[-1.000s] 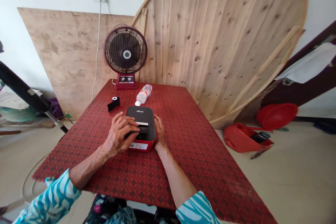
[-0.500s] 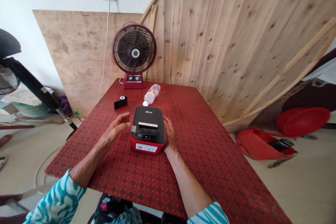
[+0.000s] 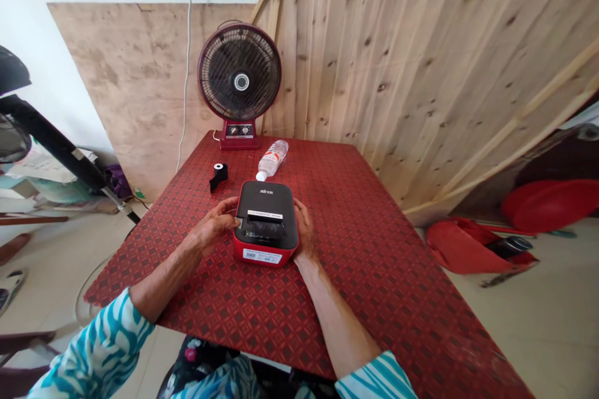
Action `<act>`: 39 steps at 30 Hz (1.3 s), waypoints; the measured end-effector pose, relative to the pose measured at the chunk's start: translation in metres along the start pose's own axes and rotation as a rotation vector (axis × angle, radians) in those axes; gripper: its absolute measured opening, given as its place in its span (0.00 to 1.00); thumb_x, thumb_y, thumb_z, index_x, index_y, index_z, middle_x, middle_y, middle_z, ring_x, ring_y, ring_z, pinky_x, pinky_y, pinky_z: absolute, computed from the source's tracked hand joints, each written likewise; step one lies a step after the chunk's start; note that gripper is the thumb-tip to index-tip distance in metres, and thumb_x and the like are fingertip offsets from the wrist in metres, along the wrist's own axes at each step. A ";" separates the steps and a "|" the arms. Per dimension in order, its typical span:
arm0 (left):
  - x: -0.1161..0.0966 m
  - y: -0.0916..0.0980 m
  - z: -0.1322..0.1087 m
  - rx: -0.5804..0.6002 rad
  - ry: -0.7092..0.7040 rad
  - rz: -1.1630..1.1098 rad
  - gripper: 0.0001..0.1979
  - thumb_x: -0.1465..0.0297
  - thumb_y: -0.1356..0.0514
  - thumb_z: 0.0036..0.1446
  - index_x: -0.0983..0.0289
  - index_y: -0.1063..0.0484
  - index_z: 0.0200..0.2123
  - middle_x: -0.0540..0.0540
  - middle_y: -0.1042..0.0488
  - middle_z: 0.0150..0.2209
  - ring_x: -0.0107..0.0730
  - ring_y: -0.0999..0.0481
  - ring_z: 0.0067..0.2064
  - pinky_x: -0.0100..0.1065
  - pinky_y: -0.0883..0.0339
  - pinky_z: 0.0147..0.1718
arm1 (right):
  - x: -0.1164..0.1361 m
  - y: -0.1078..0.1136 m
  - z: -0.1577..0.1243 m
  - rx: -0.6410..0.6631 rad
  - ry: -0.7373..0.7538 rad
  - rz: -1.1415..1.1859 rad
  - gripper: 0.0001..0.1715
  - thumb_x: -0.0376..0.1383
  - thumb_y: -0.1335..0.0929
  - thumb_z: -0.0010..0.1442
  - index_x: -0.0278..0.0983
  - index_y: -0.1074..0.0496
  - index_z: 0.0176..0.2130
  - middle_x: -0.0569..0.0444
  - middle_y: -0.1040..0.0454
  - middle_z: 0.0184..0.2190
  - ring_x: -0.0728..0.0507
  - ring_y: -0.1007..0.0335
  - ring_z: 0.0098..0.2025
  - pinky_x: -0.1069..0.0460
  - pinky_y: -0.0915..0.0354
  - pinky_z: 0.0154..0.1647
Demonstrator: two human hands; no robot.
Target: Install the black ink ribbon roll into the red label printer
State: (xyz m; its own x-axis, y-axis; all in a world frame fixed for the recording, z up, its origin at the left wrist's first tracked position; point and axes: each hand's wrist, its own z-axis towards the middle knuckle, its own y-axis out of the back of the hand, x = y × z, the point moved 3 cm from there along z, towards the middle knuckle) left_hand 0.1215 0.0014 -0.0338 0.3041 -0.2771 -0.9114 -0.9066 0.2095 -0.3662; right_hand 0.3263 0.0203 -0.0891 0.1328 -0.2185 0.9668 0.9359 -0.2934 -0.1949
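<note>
A small printer [image 3: 266, 202] with a black top, a red base and a white label on its front side sits on the table before me. My left hand [image 3: 216, 223] is at its left side, thumb on the grey tab [image 3: 238, 223] at the edge and fingers curled along the side. Around the right side of the printer wraps my right hand [image 3: 304, 230], its fingertips partly hidden behind the casing. Beyond the printer, to the left, lies a black roll [image 3: 218, 176] with a white core and a loose end. A clear plastic bottle [image 3: 272, 160] lies behind the printer, its white cap towards me.
The table [image 3: 365, 274] has a red patterned cover. At its far end stands a dark red fan [image 3: 240, 84] in front of wooden boards [image 3: 384, 75]. A black stand fan [image 3: 60, 146] is on the left, and a red bag [image 3: 461, 246] lies on the floor at the right.
My left hand has moved right, from beside the printer onto its left edge and tab. My right hand stays on the printer. The black roll's loose end has shifted, and the view has tilted down slightly.
</note>
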 end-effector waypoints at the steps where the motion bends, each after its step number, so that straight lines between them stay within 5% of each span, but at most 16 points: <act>1: 0.001 0.000 0.000 -0.003 0.002 -0.002 0.33 0.74 0.36 0.36 0.63 0.32 0.52 0.57 0.23 0.48 0.37 0.24 0.41 0.32 0.35 0.36 | 0.000 0.000 0.000 -0.012 -0.022 0.003 0.24 0.50 0.37 0.57 0.39 0.28 0.46 0.50 0.25 0.48 0.40 0.32 0.51 0.44 0.39 0.53; 19: -0.004 0.001 -0.005 -0.041 -0.076 0.134 0.32 0.70 0.37 0.38 0.61 0.30 0.52 0.58 0.24 0.49 0.39 0.24 0.43 0.35 0.34 0.38 | 0.005 -0.005 -0.003 -0.037 -0.014 0.061 0.23 0.50 0.34 0.53 0.41 0.26 0.44 0.51 0.23 0.48 0.40 0.31 0.52 0.44 0.40 0.55; 24: -0.032 -0.004 -0.002 -0.075 -0.306 0.411 0.25 0.62 0.35 0.47 0.61 0.28 0.49 0.58 0.25 0.51 0.44 0.27 0.52 0.40 0.35 0.50 | 0.003 -0.007 -0.001 -0.043 -0.027 0.077 0.23 0.50 0.34 0.53 0.41 0.25 0.44 0.52 0.23 0.47 0.39 0.31 0.51 0.43 0.39 0.55; 29: -0.056 -0.042 0.032 0.221 -0.477 1.048 0.10 0.64 0.39 0.51 0.58 0.21 0.36 0.54 0.20 0.38 0.42 0.23 0.44 0.38 0.34 0.48 | 0.005 -0.007 0.001 -0.022 -0.025 0.096 0.23 0.50 0.34 0.53 0.42 0.25 0.44 0.53 0.23 0.46 0.40 0.30 0.51 0.44 0.38 0.55; 35: -0.052 -0.065 0.074 0.505 -0.248 1.548 0.09 0.71 0.40 0.45 0.57 0.21 0.30 0.53 0.20 0.31 0.42 0.23 0.35 0.35 0.35 0.37 | 0.007 -0.007 0.002 -0.012 0.002 0.075 0.20 0.48 0.34 0.53 0.43 0.25 0.43 0.54 0.23 0.46 0.41 0.31 0.51 0.44 0.40 0.58; 39: -0.054 -0.069 0.073 0.701 -0.168 1.573 0.09 0.71 0.41 0.45 0.56 0.22 0.30 0.50 0.22 0.28 0.37 0.25 0.30 0.31 0.38 0.31 | 0.007 -0.008 0.002 -0.002 0.012 0.082 0.20 0.47 0.35 0.55 0.43 0.25 0.44 0.55 0.23 0.46 0.41 0.31 0.51 0.45 0.41 0.58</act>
State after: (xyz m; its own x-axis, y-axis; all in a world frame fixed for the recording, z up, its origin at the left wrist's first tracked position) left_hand 0.1884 0.0703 0.0272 -0.6102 0.6599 -0.4384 -0.0657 0.5092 0.8581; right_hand 0.3209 0.0232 -0.0808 0.2050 -0.2533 0.9454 0.9212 -0.2764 -0.2738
